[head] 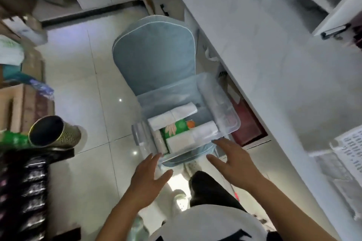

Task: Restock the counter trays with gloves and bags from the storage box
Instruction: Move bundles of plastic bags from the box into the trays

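A clear plastic storage box (227, 121) sits open on the seat of a light blue chair (154, 55). Inside lie white folded packs (172, 115), a green glove packet (177, 126) and a white roll (205, 129). My left hand (149, 179) hovers open just below the box's near left corner, fingertips close to its rim. At the near right corner my right hand (234, 162) is spread open, fingertips at the box edge. Neither hand holds anything. A white perforated tray (350, 150) rests on the counter at the far right.
A white counter (264, 51) runs diagonally along the right. A clipboard (337, 23) lies at the upper right. A mesh metal bin (52, 132) and cardboard boxes (21, 101) crowd the left. Glossy floor tiles (78, 76) lie beneath the chair.
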